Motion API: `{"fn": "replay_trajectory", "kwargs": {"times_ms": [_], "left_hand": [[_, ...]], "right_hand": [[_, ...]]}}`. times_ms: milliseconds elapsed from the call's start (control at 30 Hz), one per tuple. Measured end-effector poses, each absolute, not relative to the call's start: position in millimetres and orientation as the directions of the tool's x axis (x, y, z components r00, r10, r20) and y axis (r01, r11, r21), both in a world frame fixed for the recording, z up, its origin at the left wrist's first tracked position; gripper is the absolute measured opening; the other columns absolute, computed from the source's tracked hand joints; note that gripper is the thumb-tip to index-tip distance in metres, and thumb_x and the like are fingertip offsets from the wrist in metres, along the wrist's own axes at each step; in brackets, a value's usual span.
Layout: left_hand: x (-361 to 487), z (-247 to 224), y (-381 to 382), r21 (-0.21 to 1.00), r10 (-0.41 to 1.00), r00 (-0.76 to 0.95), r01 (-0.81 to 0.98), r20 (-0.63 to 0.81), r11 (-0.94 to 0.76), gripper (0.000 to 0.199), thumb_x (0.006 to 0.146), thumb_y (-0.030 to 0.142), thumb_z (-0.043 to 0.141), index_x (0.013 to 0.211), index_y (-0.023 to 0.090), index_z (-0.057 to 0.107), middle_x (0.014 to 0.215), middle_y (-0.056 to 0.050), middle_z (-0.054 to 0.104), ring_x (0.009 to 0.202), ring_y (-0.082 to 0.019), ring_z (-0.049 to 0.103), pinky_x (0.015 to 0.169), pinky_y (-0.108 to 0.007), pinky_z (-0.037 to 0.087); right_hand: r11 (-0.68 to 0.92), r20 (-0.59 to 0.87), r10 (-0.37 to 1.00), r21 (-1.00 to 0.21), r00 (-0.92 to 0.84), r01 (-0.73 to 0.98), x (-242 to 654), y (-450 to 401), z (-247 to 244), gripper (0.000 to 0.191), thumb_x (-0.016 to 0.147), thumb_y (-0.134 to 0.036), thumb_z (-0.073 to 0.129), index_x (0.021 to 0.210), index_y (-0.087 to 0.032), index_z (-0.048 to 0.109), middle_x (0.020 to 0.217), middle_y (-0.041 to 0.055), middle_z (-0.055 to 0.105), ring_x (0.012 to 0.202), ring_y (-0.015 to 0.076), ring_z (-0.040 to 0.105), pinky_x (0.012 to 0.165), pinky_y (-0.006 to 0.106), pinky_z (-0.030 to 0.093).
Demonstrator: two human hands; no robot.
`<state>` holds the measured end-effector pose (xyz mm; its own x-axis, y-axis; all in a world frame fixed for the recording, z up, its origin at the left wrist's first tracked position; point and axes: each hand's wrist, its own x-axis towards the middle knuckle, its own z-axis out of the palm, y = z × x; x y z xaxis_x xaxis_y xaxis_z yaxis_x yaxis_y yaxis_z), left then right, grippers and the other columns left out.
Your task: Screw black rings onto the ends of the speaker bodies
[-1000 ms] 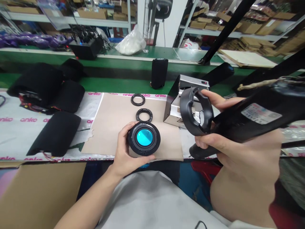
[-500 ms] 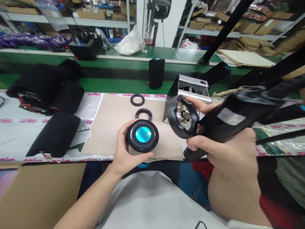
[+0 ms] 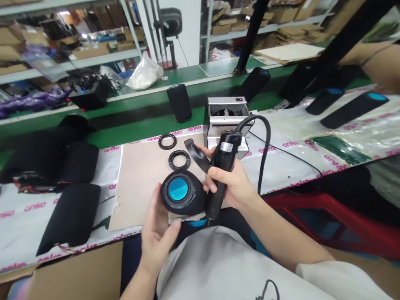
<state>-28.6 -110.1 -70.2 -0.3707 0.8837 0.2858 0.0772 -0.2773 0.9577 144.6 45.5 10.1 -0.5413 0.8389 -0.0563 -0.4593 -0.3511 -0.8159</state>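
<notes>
A black cylindrical speaker (image 3: 196, 189) with a shiny blue round end is tilted toward me over the cardboard sheet. My left hand (image 3: 156, 233) cups its left side, fingers along the edge and thumb below the near rim. In my right hand (image 3: 231, 183) is a black electric screwdriver (image 3: 226, 156), its tip pointing down beside the speaker. The fingers of that same hand also pinch a black plastic ring (image 3: 197, 155), seen nearly edge-on. Two more black rings (image 3: 179, 160) lie flat on the cardboard just beyond the speaker.
A metal screw feeder (image 3: 226, 109) stands behind my right hand. Several black speaker bodies (image 3: 71, 212) with loose wires lie at left on the cardboard sheet's (image 3: 131, 187) far side. Another speaker (image 3: 179, 102) stands on the green bench. A person's arm (image 3: 375, 62) reaches in at right.
The screwdriver and ring in my right hand have come down and left, close to the speaker. The speaker now leans, and my left thumb has dropped below its rim. The view has turned right.
</notes>
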Motion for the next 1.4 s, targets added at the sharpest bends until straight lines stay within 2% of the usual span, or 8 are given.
{"fn": "replay_trajectory", "kwargs": {"times_ms": [267,400,533,667,800,933,1133,1400], "left_hand": [[-82,-43,-50,0.938,0.944,0.157,0.149,0.289,-0.312,0.119,0.059,0.052,0.107,0.163,0.03,0.052,0.149,-0.02,0.067,0.139,-0.043,0.068,0.11,-0.057,0.063],[-58,-49,-47,0.876,0.885,-0.132,0.264,0.447,-0.403,0.106,0.056,0.051,0.108,0.147,0.027,0.06,0.141,-0.016,0.071,0.129,-0.039,0.074,0.109,-0.054,0.063],[-25,-69,-59,0.871,0.709,-0.522,0.393,0.474,-0.293,0.125,0.067,0.049,0.103,0.168,0.032,0.032,0.169,-0.017,0.043,0.157,-0.039,0.05,0.13,-0.057,0.043],[-11,-74,-75,0.935,0.841,-0.429,0.271,0.329,-0.228,0.11,0.092,0.04,0.085,0.176,0.035,0.014,0.182,-0.014,0.024,0.173,-0.036,0.022,0.14,-0.056,0.023],[-30,-62,-75,0.939,0.852,-0.423,0.276,0.31,-0.205,0.114,0.079,0.04,0.097,0.172,0.036,0.031,0.167,-0.013,0.045,0.157,-0.036,0.05,0.129,-0.051,0.046],[-50,-48,-60,0.893,0.884,-0.282,0.368,0.372,-0.259,0.107,0.066,0.041,0.104,0.16,0.031,0.052,0.159,-0.014,0.053,0.153,-0.04,0.052,0.128,-0.056,0.046],[-40,-44,-53,0.908,0.906,-0.22,0.303,0.362,-0.289,0.104,0.072,0.037,0.1,0.161,0.03,0.047,0.163,-0.015,0.057,0.153,-0.041,0.057,0.125,-0.058,0.05],[-45,-35,-49,0.888,0.898,-0.137,0.272,0.418,-0.371,0.1,0.075,0.03,0.098,0.161,0.03,0.048,0.16,-0.015,0.062,0.147,-0.04,0.063,0.121,-0.056,0.056]], "right_hand": [[-0.359,-0.047,0.818,-0.821,-0.574,-0.445,149,49,10,0.052,0.075,-0.031,0.098,0.12,-0.022,0.073,0.066,-0.0058,0.065,0.047,0.0081,0.054,0.062,0.028,0.062],[-0.304,-0.038,0.862,-0.837,-0.505,-0.456,161,49,17,0.055,0.073,-0.028,0.099,0.122,-0.023,0.073,0.069,-0.006,0.065,0.047,0.0091,0.055,0.059,0.03,0.063],[-0.252,-0.043,0.885,-0.882,-0.464,-0.399,167,45,21,0.067,0.072,-0.025,0.1,0.132,-0.021,0.072,0.068,-0.0053,0.066,0.048,0.0101,0.056,0.064,0.034,0.066],[-0.303,-0.104,0.867,-0.886,-0.487,-0.351,161,43,16,0.076,0.068,-0.028,0.102,0.136,-0.018,0.07,0.071,-0.0036,0.069,0.05,0.0108,0.057,0.073,0.039,0.07],[-0.321,-0.097,0.861,-0.866,-0.5,-0.383,160,46,9,0.064,0.07,-0.027,0.101,0.126,-0.023,0.071,0.067,-0.007,0.066,0.048,0.0096,0.054,0.077,0.043,0.071],[-0.205,-0.024,0.864,-0.929,-0.502,-0.308,171,51,14,0.065,0.073,-0.025,0.099,0.131,-0.026,0.07,0.09,-0.0004,0.078,0.051,0.0106,0.06,0.065,0.035,0.067],[0.226,0.181,0.746,-0.974,-0.641,-0.012,177,53,46,0.071,0.07,-0.028,0.102,0.134,-0.027,0.071,0.141,0.0055,0.074,0.128,0.0289,0.071,0.102,0.038,0.063],[0.424,0.168,0.568,-0.899,-0.806,0.111,165,71,54,0.063,0.075,-0.036,0.098,0.129,-0.028,0.069,0.12,-0.001,0.078,0.107,0.0233,0.076,0.088,0.034,0.06]]}}
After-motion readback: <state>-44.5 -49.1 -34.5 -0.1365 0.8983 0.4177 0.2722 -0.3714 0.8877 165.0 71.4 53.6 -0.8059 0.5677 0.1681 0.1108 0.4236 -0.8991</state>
